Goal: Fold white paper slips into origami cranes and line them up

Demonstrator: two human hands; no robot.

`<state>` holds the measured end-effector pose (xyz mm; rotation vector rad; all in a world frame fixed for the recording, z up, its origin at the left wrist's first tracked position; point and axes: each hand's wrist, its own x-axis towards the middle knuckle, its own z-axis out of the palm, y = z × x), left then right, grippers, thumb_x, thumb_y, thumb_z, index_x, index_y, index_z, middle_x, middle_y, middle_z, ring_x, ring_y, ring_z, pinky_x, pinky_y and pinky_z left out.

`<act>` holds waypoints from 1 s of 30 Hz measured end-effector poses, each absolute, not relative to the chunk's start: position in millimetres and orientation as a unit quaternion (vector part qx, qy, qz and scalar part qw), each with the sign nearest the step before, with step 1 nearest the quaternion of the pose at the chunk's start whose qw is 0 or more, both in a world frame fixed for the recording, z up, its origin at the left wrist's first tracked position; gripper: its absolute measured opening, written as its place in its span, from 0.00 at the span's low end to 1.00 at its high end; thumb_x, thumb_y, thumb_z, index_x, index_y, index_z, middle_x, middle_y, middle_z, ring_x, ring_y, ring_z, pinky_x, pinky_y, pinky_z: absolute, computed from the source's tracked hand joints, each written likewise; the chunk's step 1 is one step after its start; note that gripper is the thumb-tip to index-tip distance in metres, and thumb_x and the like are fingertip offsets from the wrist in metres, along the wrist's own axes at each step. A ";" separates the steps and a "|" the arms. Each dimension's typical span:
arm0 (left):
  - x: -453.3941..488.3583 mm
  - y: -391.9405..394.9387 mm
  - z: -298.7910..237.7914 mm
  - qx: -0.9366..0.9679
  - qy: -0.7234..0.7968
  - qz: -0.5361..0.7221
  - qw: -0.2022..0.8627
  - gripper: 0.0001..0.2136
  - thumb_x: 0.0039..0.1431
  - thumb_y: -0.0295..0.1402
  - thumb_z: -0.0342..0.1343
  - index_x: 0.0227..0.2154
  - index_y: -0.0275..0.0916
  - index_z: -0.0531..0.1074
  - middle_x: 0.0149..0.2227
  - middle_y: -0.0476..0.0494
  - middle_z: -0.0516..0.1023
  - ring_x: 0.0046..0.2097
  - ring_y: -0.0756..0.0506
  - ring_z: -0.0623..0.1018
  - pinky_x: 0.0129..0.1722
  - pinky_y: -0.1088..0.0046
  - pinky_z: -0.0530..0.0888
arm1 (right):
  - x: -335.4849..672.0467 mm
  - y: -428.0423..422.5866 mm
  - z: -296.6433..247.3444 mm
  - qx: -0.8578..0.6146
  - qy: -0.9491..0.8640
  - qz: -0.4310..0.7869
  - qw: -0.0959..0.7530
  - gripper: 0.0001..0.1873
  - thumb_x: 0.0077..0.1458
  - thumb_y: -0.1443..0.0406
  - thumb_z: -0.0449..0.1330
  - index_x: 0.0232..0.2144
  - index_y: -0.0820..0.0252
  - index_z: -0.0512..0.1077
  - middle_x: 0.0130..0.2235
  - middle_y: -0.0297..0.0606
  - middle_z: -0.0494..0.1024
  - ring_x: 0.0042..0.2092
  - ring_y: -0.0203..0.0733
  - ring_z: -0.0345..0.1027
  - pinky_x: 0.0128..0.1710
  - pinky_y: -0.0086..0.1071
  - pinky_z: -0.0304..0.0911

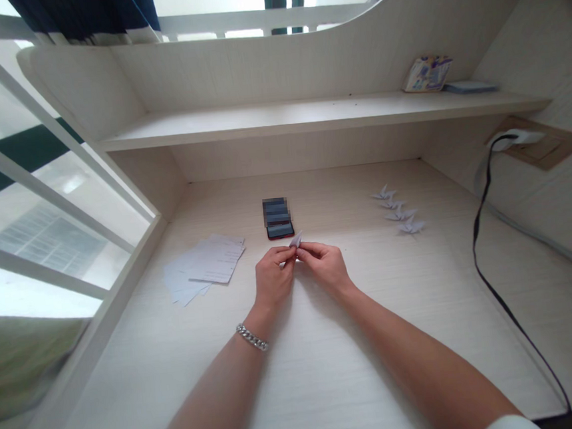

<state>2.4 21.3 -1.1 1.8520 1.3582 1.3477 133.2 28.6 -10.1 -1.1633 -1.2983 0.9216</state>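
Observation:
My left hand [273, 276] and my right hand [326, 264] meet over the middle of the pale wooden desk [300, 373]. Both pinch a small folded piece of white paper [296, 241], whose tip sticks up between the fingertips. A silver chain bracelet [251, 338] sits on my left wrist. A stack of white paper sheets [205, 265] lies to the left of my hands. Several finished folded paper cranes [400, 212] stand in a row to the right.
A phone in a red case [278, 219] lies just beyond my hands. A black cable [492, 276] runs from a wall socket [522, 138] down the right side. A shelf [307, 116] above holds a small packet [426, 72]. White railing stands at left.

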 end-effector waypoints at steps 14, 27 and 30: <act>5.2 18.1 2.8 0.669 0.477 0.485 0.299 0.08 0.54 0.33 0.55 0.36 0.40 0.76 0.38 0.42 0.77 0.39 0.47 0.76 0.39 0.71 0.74 | 135.3 40.3 -22.2 -0.444 -0.445 0.508 0.589 0.12 0.44 0.59 0.63 0.31 0.61 0.73 0.31 0.37 0.78 0.33 0.39 0.71 0.36 0.33 0.67; 4.3 17.5 8.8 0.649 0.488 0.520 0.267 0.09 0.54 0.37 0.55 0.33 0.40 0.77 0.37 0.42 0.77 0.38 0.47 0.76 0.37 0.72 0.74 | 135.2 34.4 -12.9 -0.449 -0.497 0.489 0.558 0.14 0.46 0.57 0.61 0.32 0.60 0.71 0.30 0.37 0.76 0.32 0.39 0.70 0.28 0.28 0.65; 4.3 16.6 9.7 0.648 0.490 0.518 0.269 0.09 0.54 0.37 0.55 0.34 0.40 0.76 0.37 0.42 0.77 0.39 0.47 0.76 0.37 0.71 0.74 | 134.7 34.2 -12.2 -0.454 -0.500 0.485 0.556 0.15 0.45 0.56 0.61 0.32 0.60 0.72 0.30 0.38 0.76 0.32 0.39 0.70 0.28 0.29 0.65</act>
